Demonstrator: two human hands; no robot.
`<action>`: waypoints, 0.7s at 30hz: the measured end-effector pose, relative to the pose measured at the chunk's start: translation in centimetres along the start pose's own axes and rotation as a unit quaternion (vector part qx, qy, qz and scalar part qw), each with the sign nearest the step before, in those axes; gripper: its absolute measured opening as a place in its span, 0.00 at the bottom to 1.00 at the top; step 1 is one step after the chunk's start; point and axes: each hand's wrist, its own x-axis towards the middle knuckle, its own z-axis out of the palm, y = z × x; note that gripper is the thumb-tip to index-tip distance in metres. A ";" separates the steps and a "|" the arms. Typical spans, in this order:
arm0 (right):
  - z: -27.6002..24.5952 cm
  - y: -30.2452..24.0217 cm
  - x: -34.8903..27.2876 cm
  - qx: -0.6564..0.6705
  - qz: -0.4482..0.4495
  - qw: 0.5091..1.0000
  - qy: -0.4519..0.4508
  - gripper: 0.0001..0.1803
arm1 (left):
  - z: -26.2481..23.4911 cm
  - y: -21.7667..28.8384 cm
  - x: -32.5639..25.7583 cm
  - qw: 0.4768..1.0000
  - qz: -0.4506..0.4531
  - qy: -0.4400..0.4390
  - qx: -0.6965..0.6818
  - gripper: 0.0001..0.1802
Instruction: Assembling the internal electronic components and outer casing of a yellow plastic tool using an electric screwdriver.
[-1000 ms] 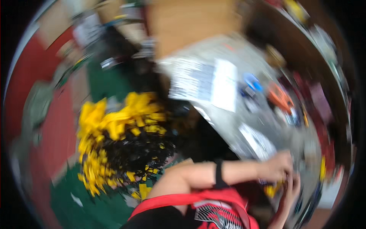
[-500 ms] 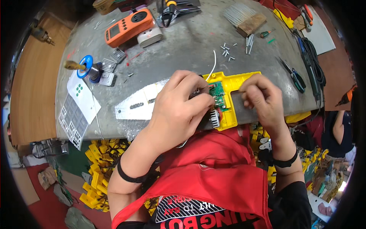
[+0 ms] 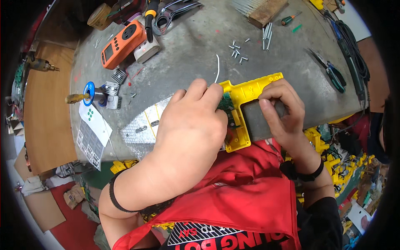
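Note:
A yellow plastic housing (image 3: 239, 134) with a handle-like arm lies at the table's front edge. Inside it sits a green circuit board (image 3: 227, 105), partly covered by my left hand (image 3: 189, 121). That hand is bent over the housing's left side, fingers curled down and their tips hidden, so what they hold cannot be seen. At the end of the yellow arm, my right hand (image 3: 287, 106) has its thumb and bent fingers closed on the edge. A white wire (image 3: 218, 68) sticks up behind the housing. Bubble wrap and a silvery tapered sheet (image 3: 143, 121) lie left of it.
Small screws (image 3: 236, 52), long bolts (image 3: 267, 36) and a brush (image 3: 266, 14) lie toward the back. An orange meter (image 3: 121, 45), solder spool (image 3: 95, 93) and heat sinks (image 3: 111, 88) are at left. Pliers (image 3: 331, 73) and a soldering iron (image 3: 343, 75) lie at right.
My left hand has rolled over and now covers more of the circuit board and the finned metal piece. The right hand stays at the yellow arm. The whole view has shifted and turned slightly.

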 end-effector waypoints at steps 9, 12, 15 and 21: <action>-0.9 0.4 -0.5 0.087 0.039 0.995 0.018 0.03 | -0.4 1.5 0.8 0.996 -0.012 -0.035 0.085 0.03; -1.1 0.2 -0.6 0.110 0.050 0.993 0.019 0.03 | -0.3 1.5 0.8 0.992 -0.008 -0.050 0.114 0.04; -1.2 0.3 -0.7 0.120 0.049 0.991 0.021 0.03 | 0.1 1.8 0.8 0.990 0.005 -0.044 0.132 0.04; -1.3 0.4 -0.9 0.129 0.043 0.990 0.031 0.03 | 0.3 1.6 1.2 0.992 0.004 -0.050 0.113 0.03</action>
